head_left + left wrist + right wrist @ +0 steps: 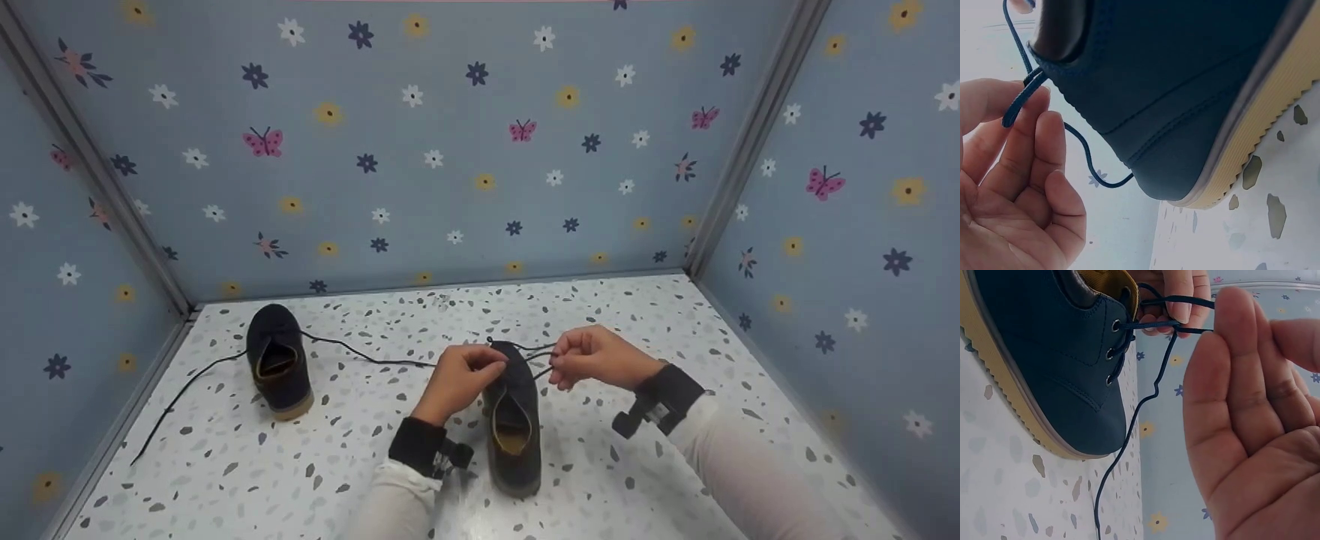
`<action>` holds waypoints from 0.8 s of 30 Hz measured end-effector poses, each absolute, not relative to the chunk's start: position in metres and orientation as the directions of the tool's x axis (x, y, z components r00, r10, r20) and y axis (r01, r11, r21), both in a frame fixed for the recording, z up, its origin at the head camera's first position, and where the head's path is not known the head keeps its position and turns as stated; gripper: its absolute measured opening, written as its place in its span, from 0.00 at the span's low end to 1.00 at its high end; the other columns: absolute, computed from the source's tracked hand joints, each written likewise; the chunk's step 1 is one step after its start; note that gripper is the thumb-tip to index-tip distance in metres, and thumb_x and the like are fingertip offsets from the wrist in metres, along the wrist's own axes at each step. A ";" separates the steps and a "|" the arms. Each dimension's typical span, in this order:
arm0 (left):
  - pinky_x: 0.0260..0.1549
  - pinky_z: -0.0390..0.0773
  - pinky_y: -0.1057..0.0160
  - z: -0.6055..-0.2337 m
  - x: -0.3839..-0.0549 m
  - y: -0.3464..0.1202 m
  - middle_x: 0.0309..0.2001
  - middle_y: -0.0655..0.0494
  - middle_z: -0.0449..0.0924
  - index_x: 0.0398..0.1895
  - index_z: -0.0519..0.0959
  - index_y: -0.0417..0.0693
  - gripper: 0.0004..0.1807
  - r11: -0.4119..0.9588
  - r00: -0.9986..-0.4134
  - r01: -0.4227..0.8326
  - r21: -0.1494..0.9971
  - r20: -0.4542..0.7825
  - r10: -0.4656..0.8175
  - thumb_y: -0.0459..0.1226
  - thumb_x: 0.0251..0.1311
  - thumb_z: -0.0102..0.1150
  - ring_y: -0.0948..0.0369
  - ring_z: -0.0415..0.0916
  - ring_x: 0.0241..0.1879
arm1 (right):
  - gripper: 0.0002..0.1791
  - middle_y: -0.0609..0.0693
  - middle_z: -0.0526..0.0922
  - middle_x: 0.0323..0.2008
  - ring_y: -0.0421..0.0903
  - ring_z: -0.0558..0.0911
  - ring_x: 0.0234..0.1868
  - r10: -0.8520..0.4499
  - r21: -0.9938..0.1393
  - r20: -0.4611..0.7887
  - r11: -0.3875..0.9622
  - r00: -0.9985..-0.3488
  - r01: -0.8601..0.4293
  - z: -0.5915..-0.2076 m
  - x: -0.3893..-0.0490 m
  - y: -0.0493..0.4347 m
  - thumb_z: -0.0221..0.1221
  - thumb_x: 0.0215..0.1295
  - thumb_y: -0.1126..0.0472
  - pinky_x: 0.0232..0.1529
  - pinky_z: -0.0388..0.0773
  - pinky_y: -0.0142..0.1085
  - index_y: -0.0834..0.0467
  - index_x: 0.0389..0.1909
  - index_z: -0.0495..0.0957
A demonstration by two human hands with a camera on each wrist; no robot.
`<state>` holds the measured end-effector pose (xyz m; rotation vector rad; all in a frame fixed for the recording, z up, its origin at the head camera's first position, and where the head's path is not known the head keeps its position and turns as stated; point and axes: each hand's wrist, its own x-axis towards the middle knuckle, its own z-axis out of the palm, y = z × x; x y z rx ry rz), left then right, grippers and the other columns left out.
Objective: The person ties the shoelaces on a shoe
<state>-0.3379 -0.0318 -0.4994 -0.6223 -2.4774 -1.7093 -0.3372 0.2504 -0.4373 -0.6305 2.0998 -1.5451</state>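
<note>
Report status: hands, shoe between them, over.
Left hand, right hand: both pinching lace. Shoe between them upright. Second shoe apart; trailing lace runs from it toward left hand, possible snag.

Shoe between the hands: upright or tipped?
Upright: the shoe shows its opening facing up in the head view, pale sole down toward the speckled surface.

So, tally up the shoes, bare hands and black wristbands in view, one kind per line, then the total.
Dark blue lace-up shoes: 2
Bare hands, left hand and right hand: 2
Black wristbands: 2
Total: 6
</note>
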 end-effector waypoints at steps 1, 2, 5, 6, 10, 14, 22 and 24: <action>0.35 0.80 0.64 -0.499 -0.338 -0.031 0.36 0.57 0.91 0.40 0.91 0.54 0.04 0.302 -0.917 0.361 0.882 0.278 0.285 0.40 0.66 0.68 0.64 0.81 0.32 | 0.05 0.49 0.91 0.33 0.43 0.90 0.34 -0.608 -0.962 -0.081 0.256 -0.790 -0.099 -0.438 -0.337 0.249 0.62 0.74 0.62 0.43 0.89 0.40 0.60 0.40 0.78; 0.35 0.80 0.64 -0.499 -0.338 -0.031 0.36 0.57 0.91 0.40 0.91 0.54 0.04 0.302 -0.918 0.361 0.882 0.279 0.282 0.40 0.66 0.68 0.64 0.81 0.32 | 0.04 0.49 0.91 0.33 0.43 0.91 0.34 -0.611 -0.964 -0.071 0.247 -0.788 -0.104 -0.438 -0.337 0.248 0.62 0.74 0.63 0.43 0.89 0.40 0.60 0.39 0.78; 0.35 0.80 0.65 -0.500 -0.338 -0.030 0.36 0.55 0.91 0.40 0.91 0.51 0.05 0.297 -0.917 0.367 0.882 0.290 0.273 0.39 0.66 0.69 0.64 0.80 0.32 | 0.03 0.48 0.92 0.33 0.43 0.91 0.35 -0.616 -0.966 -0.037 0.224 -0.787 -0.131 -0.440 -0.336 0.245 0.61 0.74 0.66 0.44 0.90 0.43 0.60 0.38 0.77; 0.35 0.80 0.65 -0.500 -0.338 -0.029 0.36 0.55 0.91 0.40 0.91 0.50 0.05 0.293 -0.917 0.370 0.882 0.295 0.269 0.39 0.66 0.69 0.64 0.80 0.32 | 0.03 0.48 0.92 0.33 0.43 0.92 0.35 -0.616 -0.965 -0.024 0.221 -0.787 -0.144 -0.440 -0.335 0.244 0.61 0.74 0.66 0.44 0.90 0.44 0.61 0.38 0.77; 0.36 0.80 0.65 -0.501 -0.338 -0.028 0.35 0.54 0.91 0.39 0.91 0.49 0.06 0.288 -0.921 0.365 0.885 0.299 0.250 0.40 0.65 0.70 0.65 0.80 0.32 | 0.07 0.57 0.91 0.35 0.43 0.92 0.36 -0.614 -0.951 0.020 0.231 -0.789 -0.204 -0.441 -0.331 0.238 0.62 0.73 0.68 0.45 0.89 0.48 0.69 0.39 0.77; 0.38 0.81 0.63 -0.500 -0.337 -0.027 0.36 0.55 0.91 0.39 0.91 0.50 0.05 0.292 -0.932 0.339 0.894 0.278 0.232 0.40 0.64 0.70 0.64 0.81 0.33 | 0.10 0.66 0.90 0.37 0.42 0.91 0.36 -0.613 -0.911 0.068 0.283 -0.787 -0.299 -0.442 -0.324 0.230 0.64 0.71 0.67 0.43 0.89 0.46 0.72 0.40 0.77; 0.39 0.82 0.63 -0.499 -0.336 -0.026 0.36 0.54 0.91 0.40 0.91 0.48 0.06 0.285 -0.938 0.322 0.903 0.264 0.224 0.40 0.64 0.70 0.64 0.82 0.34 | 0.07 0.47 0.91 0.28 0.34 0.85 0.30 -0.642 -0.652 0.246 0.444 -0.726 -0.615 -0.442 -0.309 0.216 0.68 0.68 0.61 0.35 0.82 0.30 0.55 0.31 0.81; 0.40 0.82 0.63 -0.499 -0.336 -0.026 0.36 0.54 0.91 0.40 0.90 0.48 0.07 0.281 -0.937 0.325 0.903 0.268 0.224 0.40 0.64 0.70 0.64 0.82 0.34 | 0.08 0.44 0.89 0.25 0.31 0.81 0.26 -0.649 -0.575 0.297 0.464 -0.700 -0.674 -0.442 -0.307 0.215 0.69 0.67 0.62 0.31 0.78 0.27 0.53 0.29 0.81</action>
